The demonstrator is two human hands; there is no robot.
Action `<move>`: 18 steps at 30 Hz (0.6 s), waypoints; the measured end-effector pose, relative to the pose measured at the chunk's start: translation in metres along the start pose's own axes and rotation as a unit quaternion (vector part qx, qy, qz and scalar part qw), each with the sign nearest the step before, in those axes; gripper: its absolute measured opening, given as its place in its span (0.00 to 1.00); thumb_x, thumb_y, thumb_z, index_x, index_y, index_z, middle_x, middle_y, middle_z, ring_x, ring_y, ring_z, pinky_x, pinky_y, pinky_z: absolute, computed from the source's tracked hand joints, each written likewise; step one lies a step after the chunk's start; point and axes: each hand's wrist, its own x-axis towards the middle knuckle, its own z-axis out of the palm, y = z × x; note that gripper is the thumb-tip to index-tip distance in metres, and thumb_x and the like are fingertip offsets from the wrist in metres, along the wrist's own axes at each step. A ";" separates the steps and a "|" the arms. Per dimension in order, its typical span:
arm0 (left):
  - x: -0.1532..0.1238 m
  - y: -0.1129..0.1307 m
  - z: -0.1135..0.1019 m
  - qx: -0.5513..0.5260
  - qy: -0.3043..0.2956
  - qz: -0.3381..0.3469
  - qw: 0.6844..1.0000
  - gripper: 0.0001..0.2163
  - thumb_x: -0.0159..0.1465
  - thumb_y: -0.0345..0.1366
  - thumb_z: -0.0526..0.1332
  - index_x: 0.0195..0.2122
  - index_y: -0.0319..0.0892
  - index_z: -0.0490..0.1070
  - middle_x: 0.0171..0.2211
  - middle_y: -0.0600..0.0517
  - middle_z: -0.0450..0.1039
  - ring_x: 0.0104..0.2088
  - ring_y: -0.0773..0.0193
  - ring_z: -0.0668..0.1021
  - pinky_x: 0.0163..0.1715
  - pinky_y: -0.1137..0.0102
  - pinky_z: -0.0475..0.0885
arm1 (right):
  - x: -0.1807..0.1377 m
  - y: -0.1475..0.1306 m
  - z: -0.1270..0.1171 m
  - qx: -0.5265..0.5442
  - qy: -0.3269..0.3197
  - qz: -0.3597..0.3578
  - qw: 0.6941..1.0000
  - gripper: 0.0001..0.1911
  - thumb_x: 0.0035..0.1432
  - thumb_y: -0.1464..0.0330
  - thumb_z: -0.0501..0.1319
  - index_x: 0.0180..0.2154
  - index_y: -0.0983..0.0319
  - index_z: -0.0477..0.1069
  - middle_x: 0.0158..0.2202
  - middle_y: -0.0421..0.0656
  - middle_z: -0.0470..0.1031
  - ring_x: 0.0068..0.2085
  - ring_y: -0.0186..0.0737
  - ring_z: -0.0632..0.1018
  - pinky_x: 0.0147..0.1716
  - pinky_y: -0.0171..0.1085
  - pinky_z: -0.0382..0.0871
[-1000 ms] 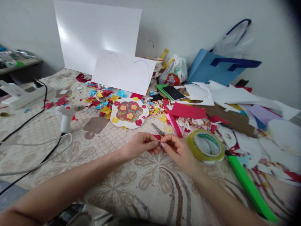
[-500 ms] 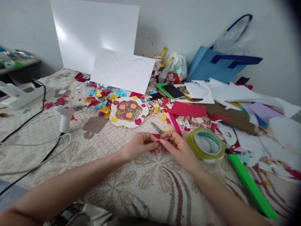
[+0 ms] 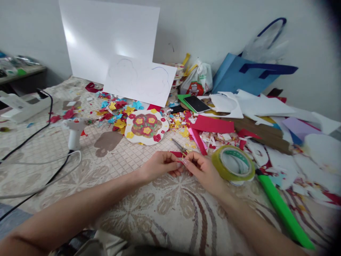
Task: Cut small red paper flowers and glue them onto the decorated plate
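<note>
My left hand (image 3: 165, 164) and my right hand (image 3: 199, 166) meet at the front middle of the table, fingertips pinched together. Between them is a small red paper piece (image 3: 181, 161), mostly hidden by the fingers. A bit of yellow shows beside it. Just behind the fingertips lie scissors (image 3: 178, 144) and a red paper strip (image 3: 175, 154). Farther back sits a white scalloped paper shape (image 3: 128, 128) decorated with red and yellow flowers. To the right of my right hand is a roll of yellowish tape (image 3: 220, 164).
At left stands a white glue gun (image 3: 74, 134) with cables. Coloured paper flowers (image 3: 119, 123) and scraps cover the middle. A green-handled cutter (image 3: 283, 206) lies at right. A phone (image 3: 197, 104), blue bag (image 3: 234, 76) and white boards (image 3: 109, 32) are at the back.
Both hands stay together at nearly the same spot, with fingertips shifted slightly. Less of the red paper between the fingers shows now. The view has moved very slightly.
</note>
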 end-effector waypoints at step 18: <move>0.001 -0.001 -0.003 -0.005 -0.027 -0.012 1.000 0.12 0.56 0.40 0.65 0.32 0.35 0.71 0.30 0.49 0.76 0.28 0.68 0.77 0.32 0.71 0.72 | 0.000 0.001 -0.002 -0.021 0.005 -0.032 0.999 0.04 0.59 0.66 0.57 0.34 0.60 0.67 0.30 0.39 0.69 0.29 0.34 0.71 0.27 0.33 0.65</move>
